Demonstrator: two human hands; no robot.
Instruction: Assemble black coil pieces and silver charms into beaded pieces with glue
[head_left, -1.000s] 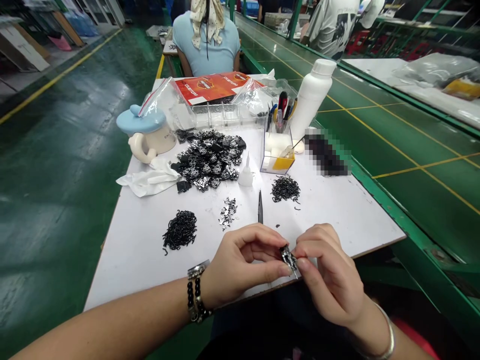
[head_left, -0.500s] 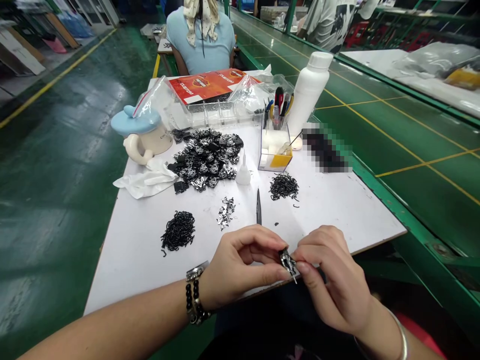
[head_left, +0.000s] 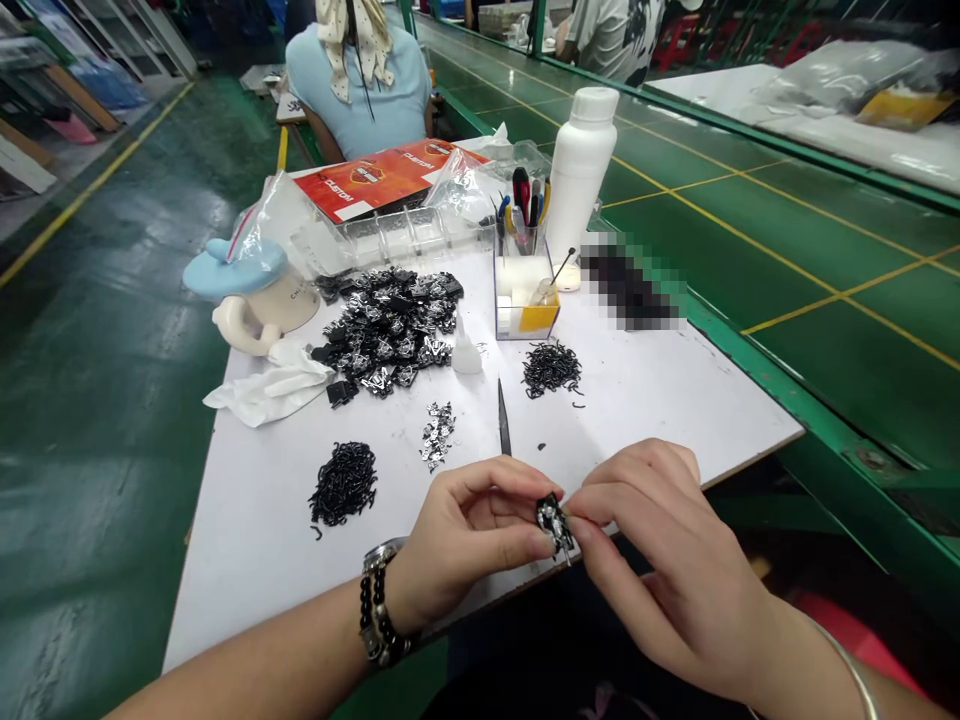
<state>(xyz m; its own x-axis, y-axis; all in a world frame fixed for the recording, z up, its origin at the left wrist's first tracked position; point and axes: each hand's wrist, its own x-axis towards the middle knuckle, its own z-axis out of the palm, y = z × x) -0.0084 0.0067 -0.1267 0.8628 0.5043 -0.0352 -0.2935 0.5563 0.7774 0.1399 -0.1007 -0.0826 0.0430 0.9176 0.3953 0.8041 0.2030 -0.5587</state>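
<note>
Between my hands, at the table's front edge, is a small black-and-silver piece [head_left: 553,524]. My left hand [head_left: 469,535] pinches its left side between thumb and fingers. The fingertips of my right hand [head_left: 652,560] are pressed together at its right side; whether they hold a tiny part there is hidden. Just beyond lie tweezers [head_left: 504,420], a pile of small silver parts [head_left: 437,436] and two piles of black curved pieces, the left pile [head_left: 343,484] and the right pile [head_left: 552,368]. Farther back is a heap of similar black-and-silver pieces [head_left: 390,330].
A white nozzle bottle [head_left: 466,350] stands beside the heap. Behind are a clear tool holder [head_left: 526,300], a tall white bottle [head_left: 583,160] and a lidded mug [head_left: 262,310]. Crumpled tissue [head_left: 270,388] lies at the left edge. A person in light blue [head_left: 360,90] sits beyond the table.
The view has shifted, so the table's things appear farther left. My left hand still grips the piece, and my right fingertips stay at its right side.
</note>
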